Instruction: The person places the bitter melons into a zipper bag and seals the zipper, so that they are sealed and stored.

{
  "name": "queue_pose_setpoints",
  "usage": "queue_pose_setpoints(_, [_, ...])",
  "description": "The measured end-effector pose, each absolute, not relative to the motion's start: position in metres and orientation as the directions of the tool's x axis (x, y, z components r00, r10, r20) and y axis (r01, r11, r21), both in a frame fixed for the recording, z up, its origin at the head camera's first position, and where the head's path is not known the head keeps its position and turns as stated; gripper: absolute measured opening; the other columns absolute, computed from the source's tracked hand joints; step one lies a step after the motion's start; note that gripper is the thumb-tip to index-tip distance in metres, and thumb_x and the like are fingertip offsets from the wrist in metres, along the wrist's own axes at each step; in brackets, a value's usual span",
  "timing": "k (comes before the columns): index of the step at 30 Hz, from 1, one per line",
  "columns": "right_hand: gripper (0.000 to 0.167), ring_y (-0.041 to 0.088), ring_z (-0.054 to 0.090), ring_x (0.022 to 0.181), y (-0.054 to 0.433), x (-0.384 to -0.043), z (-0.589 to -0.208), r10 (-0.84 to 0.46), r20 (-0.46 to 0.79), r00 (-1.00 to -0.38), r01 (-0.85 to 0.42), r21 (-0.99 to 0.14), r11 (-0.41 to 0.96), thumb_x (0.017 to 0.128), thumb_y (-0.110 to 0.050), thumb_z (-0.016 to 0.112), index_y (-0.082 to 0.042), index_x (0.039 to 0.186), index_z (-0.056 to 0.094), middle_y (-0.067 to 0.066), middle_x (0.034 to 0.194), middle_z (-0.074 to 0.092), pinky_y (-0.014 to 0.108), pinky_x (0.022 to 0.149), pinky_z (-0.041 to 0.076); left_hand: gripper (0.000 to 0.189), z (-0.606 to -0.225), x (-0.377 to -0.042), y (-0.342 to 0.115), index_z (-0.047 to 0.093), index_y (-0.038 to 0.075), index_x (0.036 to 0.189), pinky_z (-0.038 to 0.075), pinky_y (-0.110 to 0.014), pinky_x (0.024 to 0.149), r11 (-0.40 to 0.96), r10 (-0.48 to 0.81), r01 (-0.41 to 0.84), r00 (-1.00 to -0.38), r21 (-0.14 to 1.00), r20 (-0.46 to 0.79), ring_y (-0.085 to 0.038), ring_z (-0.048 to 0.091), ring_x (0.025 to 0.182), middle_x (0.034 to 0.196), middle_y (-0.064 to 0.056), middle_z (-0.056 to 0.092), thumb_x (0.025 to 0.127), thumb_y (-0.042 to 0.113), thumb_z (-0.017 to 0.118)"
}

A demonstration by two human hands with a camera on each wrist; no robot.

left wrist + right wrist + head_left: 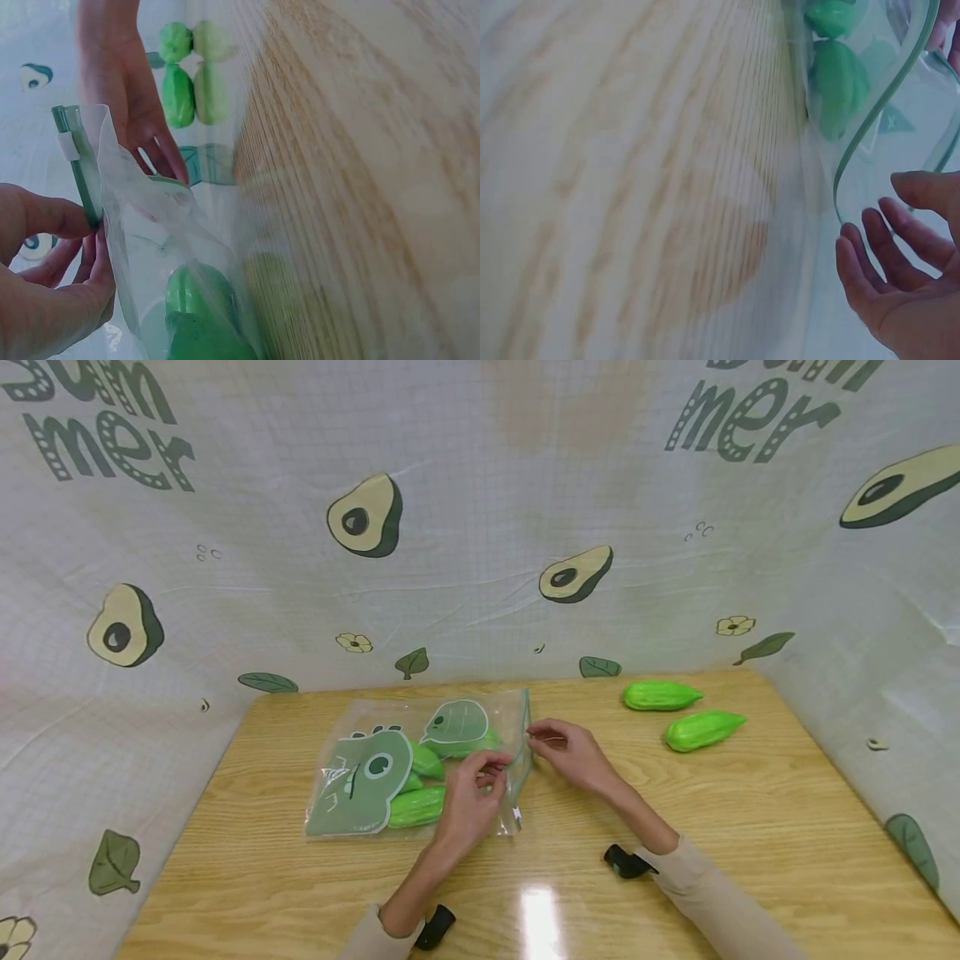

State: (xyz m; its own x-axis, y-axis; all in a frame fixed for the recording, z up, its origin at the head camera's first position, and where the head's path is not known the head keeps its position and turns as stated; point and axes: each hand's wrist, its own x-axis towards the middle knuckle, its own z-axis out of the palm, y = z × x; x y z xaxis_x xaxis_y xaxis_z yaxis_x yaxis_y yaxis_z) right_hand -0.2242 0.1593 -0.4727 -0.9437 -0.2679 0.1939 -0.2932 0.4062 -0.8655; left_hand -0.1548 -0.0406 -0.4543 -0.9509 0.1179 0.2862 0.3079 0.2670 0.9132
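Observation:
A clear slider zip bag [367,785] with a green dinosaur print lies on the table, its mouth facing right. Several bright green ribbed gourds [416,807] show inside it. My left hand [472,802] pinches the near side of the mouth between thumb and fingers, beside the white slider [67,146] on the green zip strip. At the far side of the mouth is my right hand [573,760]. In the right wrist view its thumb stands apart from the loosely bent fingers [889,251], with fingertips right at the green-edged rim and the mouth parted.
Two more green gourds, a far one [662,696] and a nearer one [703,731], lie at the back right of the wooden table [750,827]. A white cloth [465,610] printed with avocados hangs behind and along the sides.

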Motion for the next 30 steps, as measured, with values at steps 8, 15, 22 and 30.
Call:
queue_pose_setpoints(8, [0.024,0.036,0.067,0.110,0.168,-0.222,-0.470,-0.260,0.262,-0.929,-0.358,-0.813,0.459,0.097,-0.005,0.070,0.007,0.117,0.070,0.021,0.116,0.071,0.050,0.100,0.054,0.021,-0.455,-0.155,-0.041,0.071,-0.004,0.107,0.061,-0.029,0.082,0.269,0.110,0.303,-0.953,0.914,0.284,-0.025,0.067,0.091,0.103,-0.015,0.068,0.091,-0.012,0.062])
queue_pose_setpoints(15, [0.025,0.036,0.065,0.115,0.182,-0.220,-0.469,-0.236,0.287,-0.928,-0.370,-0.770,0.519,0.098,-0.008,0.071,0.004,0.119,0.070,0.018,0.118,0.071,0.051,0.103,0.052,0.021,-0.457,-0.156,-0.041,0.071,-0.004,0.107,0.061,-0.029,0.081,0.264,0.104,0.313,-0.950,0.912,0.295,-0.025,0.067,0.090,0.102,-0.015,0.068,0.090,-0.013,0.062])
queue_pose_setpoints(22, [0.027,0.038,0.063,0.118,0.196,-0.219,-0.469,-0.209,0.286,-0.935,-0.354,-0.755,0.551,0.099,-0.012,0.069,0.003,0.121,0.070,0.018,0.121,0.070,0.054,0.104,0.050,0.021,-0.457,-0.156,-0.040,0.071,-0.004,0.106,0.061,-0.030,0.079,0.266,0.101,0.318,-0.948,0.910,0.301,-0.025,0.066,0.089,0.100,-0.015,0.067,0.089,-0.014,0.062])
queue_pose_setpoints(30, [0.028,0.039,0.060,0.122,0.215,-0.220,-0.469,-0.184,0.284,-0.941,-0.337,-0.736,0.587,0.101,-0.015,0.068,0.001,0.123,0.070,0.019,0.125,0.068,0.055,0.105,0.048,0.021,-0.457,-0.156,-0.039,0.071,-0.004,0.105,0.061,-0.029,0.079,0.267,0.093,0.304,-0.953,0.914,0.290,-0.024,0.066,0.088,0.099,-0.014,0.067,0.089,-0.014,0.063])
